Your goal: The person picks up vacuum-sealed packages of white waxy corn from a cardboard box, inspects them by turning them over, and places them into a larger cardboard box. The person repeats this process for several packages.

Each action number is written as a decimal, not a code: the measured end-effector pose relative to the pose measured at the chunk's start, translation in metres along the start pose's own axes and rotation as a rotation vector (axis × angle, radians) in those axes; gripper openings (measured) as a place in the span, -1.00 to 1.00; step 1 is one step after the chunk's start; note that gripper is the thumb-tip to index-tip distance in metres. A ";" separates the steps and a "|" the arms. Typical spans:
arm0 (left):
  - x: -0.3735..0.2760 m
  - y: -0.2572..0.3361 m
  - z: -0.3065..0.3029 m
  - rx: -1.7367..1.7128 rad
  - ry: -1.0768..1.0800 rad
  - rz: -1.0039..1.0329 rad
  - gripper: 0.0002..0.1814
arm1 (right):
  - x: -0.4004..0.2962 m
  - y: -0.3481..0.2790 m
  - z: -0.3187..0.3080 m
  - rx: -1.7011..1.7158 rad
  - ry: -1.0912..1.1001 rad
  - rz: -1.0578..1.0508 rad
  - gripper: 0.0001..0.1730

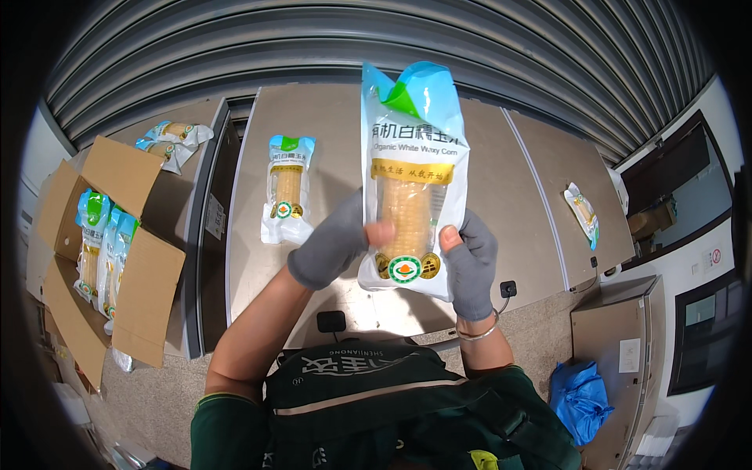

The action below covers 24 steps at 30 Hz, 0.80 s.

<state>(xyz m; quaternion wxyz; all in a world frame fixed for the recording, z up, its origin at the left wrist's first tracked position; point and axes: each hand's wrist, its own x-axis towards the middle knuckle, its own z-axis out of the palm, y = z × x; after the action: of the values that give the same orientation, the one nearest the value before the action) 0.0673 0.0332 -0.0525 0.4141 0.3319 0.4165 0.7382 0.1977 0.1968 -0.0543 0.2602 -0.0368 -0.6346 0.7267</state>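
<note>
A plastic pouch of white waxy corn (411, 205) is held upright above the table, its printed front facing me. My left hand (341, 244), in a grey glove with bare fingertips, grips its lower left side, thumb on the front. On the pouch's lower right edge, my right hand (473, 264) in a matching glove pinches the plastic; the fingers behind are hidden. Through the clear window a pale cob shows. A second corn pouch (288, 191) lies flat on the table to the left of my hands.
At left stands an open cardboard box (147, 288) with several corn pouches inside. More pouches (175, 143) lie behind it. One pouch (582, 214) rests at the far right of the brown tabletop (335, 111). A blue plastic bag (580, 399) sits beside a cabinet (614, 335).
</note>
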 end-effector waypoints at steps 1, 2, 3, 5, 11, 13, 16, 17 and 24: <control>-0.003 -0.002 -0.001 0.082 -0.030 -0.003 -0.20 | 0.000 -0.001 0.001 0.001 0.029 0.002 -0.75; -0.006 -0.004 0.002 0.027 -0.044 0.001 -0.14 | 0.001 -0.004 0.004 0.001 0.058 0.004 -0.74; -0.010 -0.005 0.004 0.048 -0.042 -0.005 -0.14 | 0.002 -0.005 0.006 0.001 0.088 0.005 -0.74; -0.017 -0.005 0.008 0.090 -0.036 -0.019 -0.15 | 0.004 0.003 -0.004 -0.028 0.029 -0.023 -0.65; -0.024 -0.005 0.008 0.215 0.041 -0.008 -0.31 | 0.011 0.006 -0.007 -0.029 -0.063 0.020 -0.67; -0.026 -0.005 0.010 0.253 0.085 -0.007 -0.39 | 0.013 0.006 -0.007 -0.042 -0.088 0.034 -0.63; -0.027 -0.005 0.011 0.333 0.132 0.045 -0.51 | 0.015 0.007 -0.003 -0.050 -0.098 0.055 -0.59; -0.027 -0.007 0.010 0.360 0.143 0.063 -0.53 | 0.014 0.008 -0.002 -0.045 -0.101 0.063 -0.58; -0.032 -0.009 0.010 0.389 0.207 0.131 -0.59 | 0.017 0.015 0.000 -0.019 -0.160 0.109 -0.56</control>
<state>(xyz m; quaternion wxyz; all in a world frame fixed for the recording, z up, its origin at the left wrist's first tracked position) 0.0922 0.0113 -0.0613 0.2486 0.3545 0.5688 0.6993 0.1784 0.2033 -0.0634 0.1685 -0.0154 -0.6572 0.7345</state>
